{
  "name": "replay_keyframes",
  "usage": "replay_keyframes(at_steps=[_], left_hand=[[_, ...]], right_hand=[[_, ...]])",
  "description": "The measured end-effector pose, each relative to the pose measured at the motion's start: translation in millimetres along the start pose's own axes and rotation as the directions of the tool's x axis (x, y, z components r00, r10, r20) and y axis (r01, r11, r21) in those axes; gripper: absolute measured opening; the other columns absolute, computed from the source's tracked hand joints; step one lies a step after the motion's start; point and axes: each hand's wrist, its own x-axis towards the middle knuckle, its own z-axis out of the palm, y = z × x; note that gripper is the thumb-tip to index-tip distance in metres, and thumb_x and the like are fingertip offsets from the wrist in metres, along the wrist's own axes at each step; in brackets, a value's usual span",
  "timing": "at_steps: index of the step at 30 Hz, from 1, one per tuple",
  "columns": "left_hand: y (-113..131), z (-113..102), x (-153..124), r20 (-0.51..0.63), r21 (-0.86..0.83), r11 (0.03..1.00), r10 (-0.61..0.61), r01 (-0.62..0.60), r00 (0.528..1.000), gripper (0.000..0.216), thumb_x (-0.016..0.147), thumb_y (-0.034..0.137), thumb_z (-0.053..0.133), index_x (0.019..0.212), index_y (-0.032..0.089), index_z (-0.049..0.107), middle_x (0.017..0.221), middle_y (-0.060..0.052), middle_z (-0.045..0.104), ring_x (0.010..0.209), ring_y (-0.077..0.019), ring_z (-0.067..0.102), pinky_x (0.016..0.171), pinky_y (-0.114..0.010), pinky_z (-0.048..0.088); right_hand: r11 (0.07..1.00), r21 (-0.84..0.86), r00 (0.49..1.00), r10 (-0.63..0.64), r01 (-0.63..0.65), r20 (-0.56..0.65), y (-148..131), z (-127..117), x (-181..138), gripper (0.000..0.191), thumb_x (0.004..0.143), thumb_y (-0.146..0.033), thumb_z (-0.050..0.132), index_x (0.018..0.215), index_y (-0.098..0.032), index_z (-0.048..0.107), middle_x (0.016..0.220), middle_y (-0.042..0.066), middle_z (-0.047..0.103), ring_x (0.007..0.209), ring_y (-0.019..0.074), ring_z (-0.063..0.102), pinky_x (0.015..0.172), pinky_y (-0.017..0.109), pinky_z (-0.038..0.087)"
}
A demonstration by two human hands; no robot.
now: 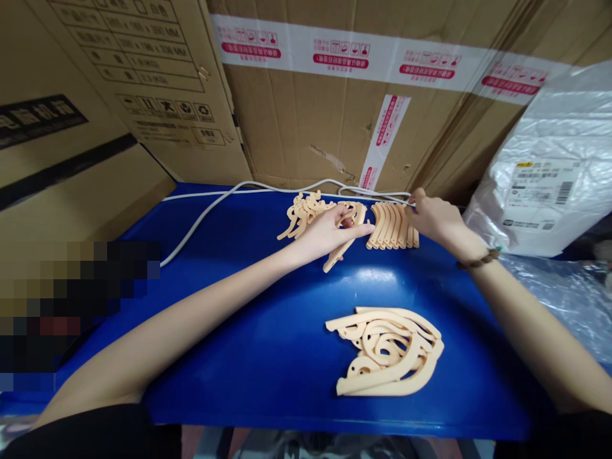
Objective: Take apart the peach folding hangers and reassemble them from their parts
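My left hand [329, 231] reaches across a blue table [268, 331] and pinches a curved peach plastic piece [338, 254] at the edge of a loose pile of similar pieces [303, 213]. My right hand [433, 217] is closed against the right end of a neat row of curved peach strips [389, 226] standing side by side. A beaded bracelet [478, 260] is on that wrist. Nearer to me lies a nested set of peach curved pieces [389, 350], flat on the table and untouched.
Large cardboard boxes [335, 102] stand along the table's far edge, another box [62, 159] at the left. A white cable [210, 207] runs along the back. A grey plastic parcel bag [549, 172] sits at the right.
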Motion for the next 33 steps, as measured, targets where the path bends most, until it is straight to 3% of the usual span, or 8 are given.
replay_keyframes(at_steps=[4, 17, 24, 28, 33], left_hand=[[0, 3, -3, -0.037, 0.129, 0.99, 0.067, -0.062, 0.997, 0.041, 0.079, 0.049, 0.073, 0.08, 0.02, 0.045, 0.07, 0.003, 0.053, 0.062, -0.0115, 0.056, 0.062, -0.027, 0.048], [-2, 2, -2, -0.048, 0.159, 0.986, 0.055, -0.047, 0.997, 0.042, 0.08, 0.051, 0.071, 0.082, 0.021, 0.042, 0.074, 0.001, 0.057, 0.065, -0.0125, 0.059, 0.06, -0.027, 0.048], [1, 5, 0, 0.112, -0.055, 0.997, -0.054, 0.061, 0.992, 0.042, 0.08, 0.056, 0.07, 0.092, 0.02, 0.052, 0.063, 0.004, 0.05, 0.051, -0.0113, 0.055, 0.044, -0.024, 0.048], [2, 9, 7, 0.216, -0.081, 0.992, -0.077, 0.097, 0.973, 0.042, 0.081, 0.057, 0.069, 0.092, 0.018, 0.058, 0.063, 0.004, 0.049, 0.054, -0.0109, 0.055, 0.044, -0.022, 0.048], [-1, 16, 13, 0.247, -0.083, 0.98, -0.155, 0.181, 0.956, 0.042, 0.079, 0.055, 0.072, 0.088, 0.016, 0.06, 0.067, 0.002, 0.051, 0.055, -0.0104, 0.054, 0.044, -0.022, 0.048]], right_hand=[[0.996, 0.061, 0.996, -0.069, 0.065, 0.061, 5, 11, 7, 0.038, 0.092, -0.032, 0.037, 0.12, -0.012, 0.053, 0.108, 0.024, 0.07, 0.094, 0.0365, 0.068, 0.075, 0.045, 0.049], [0.993, 0.061, 0.991, -0.103, 0.098, 0.087, 4, 14, 7, 0.04, 0.088, -0.028, 0.042, 0.124, -0.012, 0.05, 0.101, 0.019, 0.072, 0.093, 0.0325, 0.068, 0.072, 0.037, 0.047], [0.993, 0.076, 0.99, -0.099, 0.092, 0.097, 3, 13, 8, 0.04, 0.087, -0.027, 0.045, 0.124, -0.013, 0.049, 0.102, 0.017, 0.072, 0.093, 0.0312, 0.068, 0.073, 0.036, 0.047], [0.993, 0.085, 0.99, -0.088, 0.079, 0.109, 5, 12, 8, 0.041, 0.087, -0.029, 0.046, 0.125, -0.013, 0.049, 0.106, 0.017, 0.072, 0.094, 0.0317, 0.068, 0.073, 0.036, 0.047], [0.993, 0.096, 0.989, -0.081, 0.07, 0.123, 5, 13, 8, 0.04, 0.088, -0.029, 0.046, 0.125, -0.012, 0.048, 0.105, 0.019, 0.072, 0.095, 0.0323, 0.068, 0.074, 0.037, 0.047]])
